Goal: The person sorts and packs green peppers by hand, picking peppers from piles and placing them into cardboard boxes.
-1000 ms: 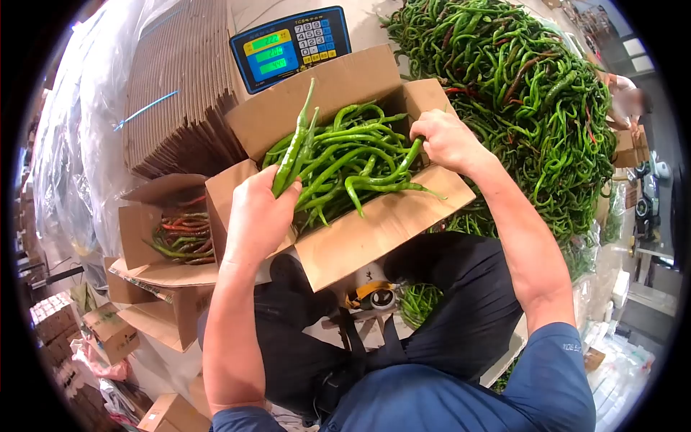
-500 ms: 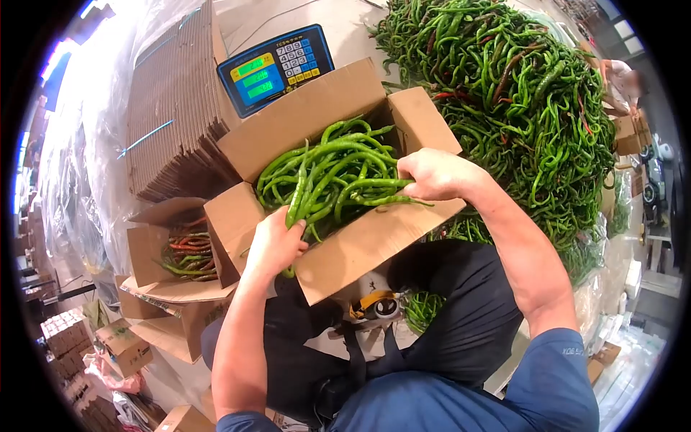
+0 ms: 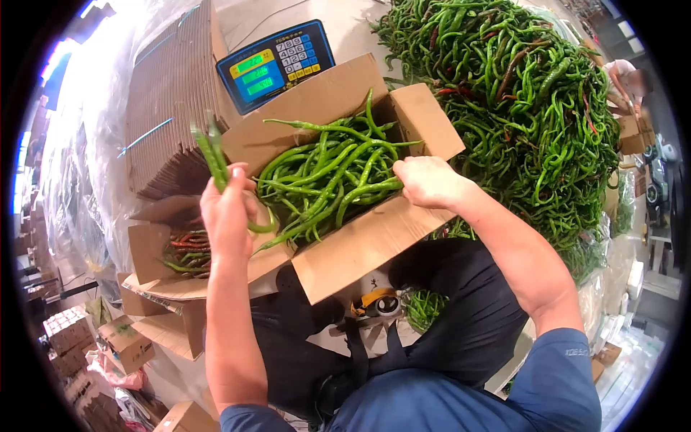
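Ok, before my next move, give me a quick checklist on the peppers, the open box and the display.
1. Left hand has a grip on long green peppers: ok.
2. Right hand, curled at the box's right side, holds a pepper: cannot tell, its palm is hidden.
3. Open box has its flaps spread: ok.
4. Peppers in the box all tucked inside: not ok, some tips reach over the flaps.
5. Display lit: ok.
6. Display digits readable: cannot tell, too blurred.
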`<state>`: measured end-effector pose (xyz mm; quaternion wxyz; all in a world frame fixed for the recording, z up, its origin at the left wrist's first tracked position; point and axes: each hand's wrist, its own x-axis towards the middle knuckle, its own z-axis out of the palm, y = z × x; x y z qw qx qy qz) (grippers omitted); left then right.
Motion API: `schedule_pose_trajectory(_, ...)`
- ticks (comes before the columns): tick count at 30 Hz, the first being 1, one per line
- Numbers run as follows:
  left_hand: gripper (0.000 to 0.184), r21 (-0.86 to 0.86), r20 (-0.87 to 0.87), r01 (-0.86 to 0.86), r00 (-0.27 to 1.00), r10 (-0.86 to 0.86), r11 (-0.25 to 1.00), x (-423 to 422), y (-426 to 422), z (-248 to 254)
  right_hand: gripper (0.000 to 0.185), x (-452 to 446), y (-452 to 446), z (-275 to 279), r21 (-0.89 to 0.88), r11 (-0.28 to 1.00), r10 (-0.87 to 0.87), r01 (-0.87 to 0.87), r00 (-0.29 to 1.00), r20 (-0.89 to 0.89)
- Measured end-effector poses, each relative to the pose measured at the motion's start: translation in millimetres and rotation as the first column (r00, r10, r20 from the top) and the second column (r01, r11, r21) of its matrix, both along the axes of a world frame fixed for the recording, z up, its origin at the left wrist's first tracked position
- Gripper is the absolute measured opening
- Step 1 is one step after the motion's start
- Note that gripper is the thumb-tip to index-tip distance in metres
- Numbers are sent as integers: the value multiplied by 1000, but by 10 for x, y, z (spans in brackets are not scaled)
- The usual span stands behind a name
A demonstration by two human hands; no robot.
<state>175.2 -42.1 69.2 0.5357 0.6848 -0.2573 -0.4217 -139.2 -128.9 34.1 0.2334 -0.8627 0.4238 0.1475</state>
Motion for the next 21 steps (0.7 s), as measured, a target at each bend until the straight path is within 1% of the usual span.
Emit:
schedule_pose_trajectory(1, 20, -62, -53, -41, 998, 38, 997, 64, -5, 25, 18, 36, -23, 22, 75, 997, -27, 29, 999, -36)
schedule_pose_trajectory(2, 20, -56, -43, -42, 998, 40, 998, 87, -14, 56, 20, 54, -41, 75, 163, 985, -55, 62, 997, -51)
schedule_pose_trajectory(4, 21, -44, -28, -48, 999, 47, 998, 117, -5, 112, 23, 51, -62, 16, 153, 984, -92, 88, 995, 22)
schedule_pose_trajectory(6, 21, 109, 138, 199, 967, -213, 974, 160, 47, 164, 26, 21, -91, -46, 145, 985, -103, 92, 992, 69)
schedule_pose_trajectory(7, 20, 197, 200, 308, 917, -346, 931, 178, 75, 184, 27, 20, -99, -32, 117, 989, -102, 93, 992, 77)
schedule_pose_trajectory(8, 22, 345, 208, 360, 871, -445, 867, 163, 127, 200, 28, 5, -120, -62, 76, 993, -103, 93, 986, 128)
schedule_pose_trajectory(9, 24, 452, 251, 400, 801, -544, 797, 142, 165, 187, 28, -19, -148, -113, 35, 995, -103, 99, 978, 181)
schedule_pose_trajectory(11, 25, 602, 222, 427, 722, -656, 674, 95, 206, 79, 28, -63, -207, -221, -71, 987, -117, 141, 956, 270)
schedule_pose_trajectory(12, 25, 618, 219, 465, 672, -707, 633, 55, 256, 28, 28, -74, -206, -260, -126, 981, -100, 145, 947, 304)
schedule_pose_trajectory(13, 27, 673, 207, 487, 598, -774, 557, 2, 283, 26, 28, -82, -206, -300, -181, 972, -84, 152, 937, 338)
schedule_pose_trajectory(15, 33, 680, 285, 548, 414, -865, 487, -25, 385, -6, 27, -79, -214, -361, -191, 967, -91, 168, 930, 355)
schedule_pose_trajectory(16, 41, 656, 339, 561, 378, -861, 505, 18, 450, -123, 27, -83, -220, -369, -196, 964, -98, 178, 927, 363)
schedule_pose_trajectory(19, 43, 586, 444, 593, 336, -831, 552, 53, 503, -209, 26, -122, -294, -323, 35, 973, -224, 228, 904, 365)
schedule_pose_trajectory(21, 40, 553, 233, 563, 603, -763, 614, -18, 450, -127, 27, -101, -248, -359, 95, 984, -173, 149, 924, 341)
